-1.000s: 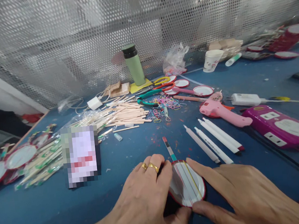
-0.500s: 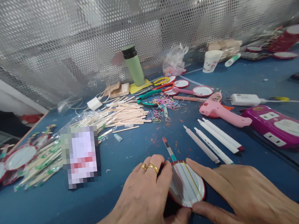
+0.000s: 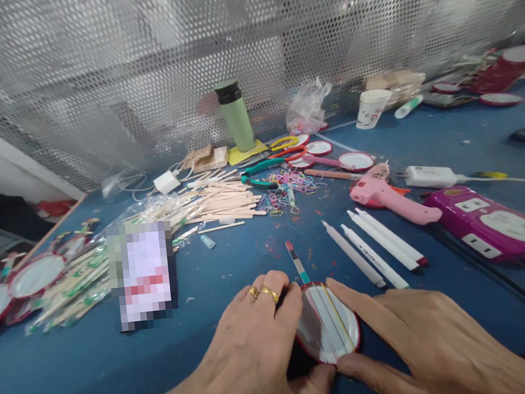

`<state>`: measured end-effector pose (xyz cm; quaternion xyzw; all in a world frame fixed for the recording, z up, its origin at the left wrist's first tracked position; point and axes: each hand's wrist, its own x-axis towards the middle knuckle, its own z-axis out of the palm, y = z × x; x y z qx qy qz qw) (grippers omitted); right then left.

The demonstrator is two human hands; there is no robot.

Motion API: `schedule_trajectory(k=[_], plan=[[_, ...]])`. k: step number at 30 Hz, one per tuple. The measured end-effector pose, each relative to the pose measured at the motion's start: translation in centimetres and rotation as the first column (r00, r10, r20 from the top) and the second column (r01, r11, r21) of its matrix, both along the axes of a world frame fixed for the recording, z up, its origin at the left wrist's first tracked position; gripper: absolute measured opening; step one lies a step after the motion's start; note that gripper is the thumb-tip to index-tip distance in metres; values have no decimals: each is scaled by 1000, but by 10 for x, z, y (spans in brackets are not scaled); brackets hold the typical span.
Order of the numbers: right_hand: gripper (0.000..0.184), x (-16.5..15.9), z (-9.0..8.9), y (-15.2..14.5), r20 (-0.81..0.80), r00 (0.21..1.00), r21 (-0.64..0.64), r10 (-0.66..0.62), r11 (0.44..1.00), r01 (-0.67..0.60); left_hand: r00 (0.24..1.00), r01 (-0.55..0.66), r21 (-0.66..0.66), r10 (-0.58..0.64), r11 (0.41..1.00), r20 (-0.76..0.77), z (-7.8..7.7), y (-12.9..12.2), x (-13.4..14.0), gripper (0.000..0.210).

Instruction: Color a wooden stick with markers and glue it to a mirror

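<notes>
Between my hands, on the blue tabletop, lies a small toy banjo point(image 3: 327, 324): a round white disc with a red rim, thin coloured bands stretched lengthwise across it, and a striped stick as its neck pointing away from me. My left hand point(image 3: 258, 340), with gold rings, grips the left edge, its thumb at the near rim. My right hand point(image 3: 405, 332) holds the right side, index finger at the top edge and thumb at the bottom. Several white markers point(image 3: 374, 254) lie just beyond my right hand.
A pink glue gun point(image 3: 395, 199) and a purple power strip point(image 3: 492, 224) with a cord are on the right. Wooden sticks point(image 3: 226, 200), coloured rubber bands point(image 3: 293, 184), pliers point(image 3: 259, 166) and a green bottle point(image 3: 237, 122) stand or lie behind. A pixelated phone-like object point(image 3: 144, 276) lies left.
</notes>
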<state>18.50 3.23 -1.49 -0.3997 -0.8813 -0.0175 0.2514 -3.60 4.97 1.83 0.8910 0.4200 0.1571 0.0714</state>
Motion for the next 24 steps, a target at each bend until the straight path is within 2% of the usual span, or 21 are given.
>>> schedule_trajectory(k=[4,6,14,24], plan=[[38,1,-10,5,-2,999,59,52,997,-52,1000,11,15,-11,1000,12,-1,0,0,41],[38,2,-11,6,4,998,48,69,996,-69,1000,13,23,-13,1000,12,-2,-1,-1,41],[37,-1,7,3,37,998,-7,44,999,-44,1000,5,-8,-5,1000,4,-2,-1,-1,42],[47,-1,4,-1,-2,1000,33,-30,999,30,1000,9,-9,-9,1000,14,-2,-1,-2,40]])
